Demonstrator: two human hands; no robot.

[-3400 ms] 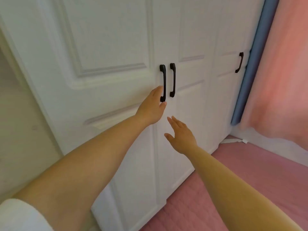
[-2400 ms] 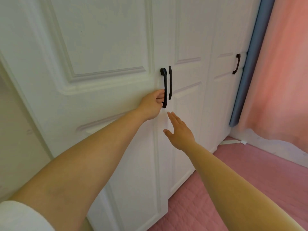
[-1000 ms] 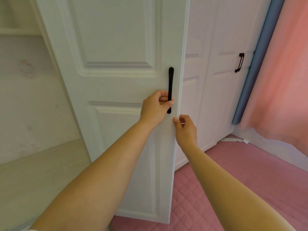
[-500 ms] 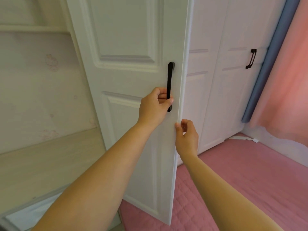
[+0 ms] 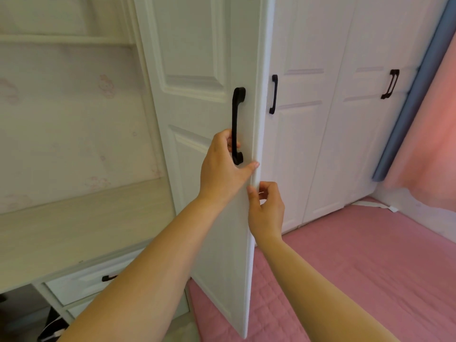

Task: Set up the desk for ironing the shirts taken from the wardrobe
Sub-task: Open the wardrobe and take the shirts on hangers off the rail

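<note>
The white panelled wardrobe door (image 5: 197, 70) stands swung open, smooth and matte, with a black curved bar handle (image 5: 237, 124). The left hand (image 5: 222, 166) curls round the handle's lower end; the right hand (image 5: 266, 208) pinches the door's free edge just below.

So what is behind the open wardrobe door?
Behind the open wardrobe door only the closed doors to its right show. The wardrobe's inside is hidden by it, so no shirts are visible.

Right hand's fingers (image 5: 265, 191) hidden behind door (image 5: 197, 58) edge, left fingers (image 5: 228, 141) partly behind handle (image 5: 237, 124), door top cropped
</note>
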